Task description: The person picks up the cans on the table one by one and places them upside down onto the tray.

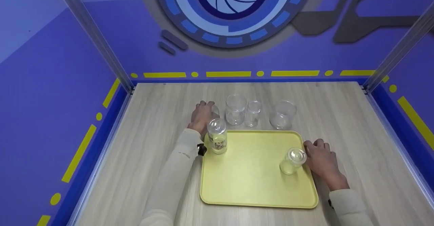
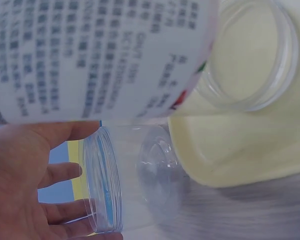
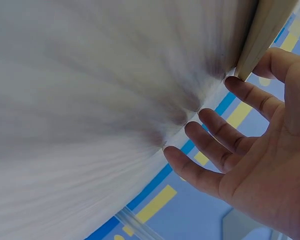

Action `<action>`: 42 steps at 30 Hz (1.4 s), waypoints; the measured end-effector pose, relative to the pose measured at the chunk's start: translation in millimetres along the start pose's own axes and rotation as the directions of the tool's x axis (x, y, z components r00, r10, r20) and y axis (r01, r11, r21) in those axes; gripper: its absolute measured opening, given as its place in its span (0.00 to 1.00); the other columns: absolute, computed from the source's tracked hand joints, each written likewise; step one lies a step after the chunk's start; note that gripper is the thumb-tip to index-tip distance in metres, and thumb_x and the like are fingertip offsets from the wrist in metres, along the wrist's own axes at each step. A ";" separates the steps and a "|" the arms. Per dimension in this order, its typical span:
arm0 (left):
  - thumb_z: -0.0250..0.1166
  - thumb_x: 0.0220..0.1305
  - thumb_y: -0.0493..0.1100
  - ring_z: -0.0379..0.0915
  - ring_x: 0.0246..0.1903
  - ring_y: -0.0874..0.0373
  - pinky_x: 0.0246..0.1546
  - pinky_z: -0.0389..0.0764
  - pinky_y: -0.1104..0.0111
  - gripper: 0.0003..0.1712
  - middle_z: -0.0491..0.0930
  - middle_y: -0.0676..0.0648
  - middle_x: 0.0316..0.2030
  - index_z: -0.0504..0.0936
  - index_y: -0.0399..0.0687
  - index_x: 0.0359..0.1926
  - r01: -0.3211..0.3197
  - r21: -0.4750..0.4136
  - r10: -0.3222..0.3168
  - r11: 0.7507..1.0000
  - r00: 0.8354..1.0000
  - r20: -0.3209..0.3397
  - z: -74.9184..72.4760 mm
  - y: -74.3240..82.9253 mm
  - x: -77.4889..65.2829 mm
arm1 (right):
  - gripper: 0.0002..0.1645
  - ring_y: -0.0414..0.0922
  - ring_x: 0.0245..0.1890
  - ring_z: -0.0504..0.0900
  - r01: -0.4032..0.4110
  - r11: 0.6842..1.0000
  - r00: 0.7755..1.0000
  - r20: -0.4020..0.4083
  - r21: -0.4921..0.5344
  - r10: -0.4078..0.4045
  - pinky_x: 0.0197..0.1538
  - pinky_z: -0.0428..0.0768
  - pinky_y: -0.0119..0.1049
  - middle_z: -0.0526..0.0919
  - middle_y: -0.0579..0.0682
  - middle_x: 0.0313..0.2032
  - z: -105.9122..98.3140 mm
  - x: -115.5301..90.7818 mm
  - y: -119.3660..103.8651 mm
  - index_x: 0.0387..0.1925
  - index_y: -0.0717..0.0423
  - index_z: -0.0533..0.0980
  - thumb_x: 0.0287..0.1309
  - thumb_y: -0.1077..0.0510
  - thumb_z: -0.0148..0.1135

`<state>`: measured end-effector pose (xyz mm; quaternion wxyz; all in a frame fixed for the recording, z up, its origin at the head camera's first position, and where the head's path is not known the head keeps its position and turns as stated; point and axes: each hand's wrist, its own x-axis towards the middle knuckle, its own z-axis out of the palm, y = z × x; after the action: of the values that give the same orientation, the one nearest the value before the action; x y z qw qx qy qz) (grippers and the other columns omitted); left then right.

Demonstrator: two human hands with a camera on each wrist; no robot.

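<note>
My left hand (image 1: 202, 114) is at the far left corner of the yellow tray (image 1: 254, 182). Its fingers are round the threaded rim of a clear plastic jar (image 2: 140, 180), which stands on the table just outside that corner. The head view shows only part of this jar (image 1: 215, 111). A clear jar with a printed label (image 1: 217, 139) stands on the tray close to my left wrist, and its label fills the top of the left wrist view. My right hand (image 1: 322, 159) rests by the tray's right edge, fingertips on the table, index finger and thumb near the edge.
A smaller clear jar (image 1: 292, 161) stands on the tray near its right edge. Behind the tray are a tall clear jar (image 1: 235, 110), a narrow one (image 1: 253, 114) and a wide one (image 1: 283, 114). Blue printed walls (image 1: 67, 117) enclose the wooden table (image 1: 152, 117).
</note>
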<state>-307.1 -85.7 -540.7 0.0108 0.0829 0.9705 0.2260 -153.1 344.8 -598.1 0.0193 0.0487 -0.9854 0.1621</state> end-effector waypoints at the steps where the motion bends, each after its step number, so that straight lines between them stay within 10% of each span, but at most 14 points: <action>1: 0.73 0.65 0.43 0.73 0.59 0.37 0.56 0.80 0.48 0.35 0.76 0.32 0.61 0.76 0.43 0.72 0.003 -0.004 -0.003 1.000 1.000 -0.001 -0.1 -0.3 0.2 | 0.20 0.68 0.46 0.73 0.001 1.000 1.000 0.001 0.000 -0.001 0.35 0.76 0.69 0.72 0.68 0.47 -0.2 -0.1 0.1 0.58 0.60 0.77 0.70 0.53 0.63; 42: 0.74 0.64 0.52 0.70 0.67 0.39 0.65 0.74 0.49 0.41 0.73 0.35 0.68 0.74 0.45 0.75 0.037 -0.264 -0.082 0.964 0.983 -0.164 -40.6 1.8 -24.1 | 0.25 0.69 0.49 0.72 0.014 1.000 1.000 -0.003 0.009 -0.014 0.38 0.76 0.71 0.71 0.70 0.50 -0.7 -2.6 -0.5 0.61 0.60 0.76 0.70 0.51 0.65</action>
<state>-285.5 -105.8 -503.9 -0.0562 0.0315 0.9318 0.3572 -150.5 344.8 -597.4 0.0219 0.0555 -0.9842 0.1668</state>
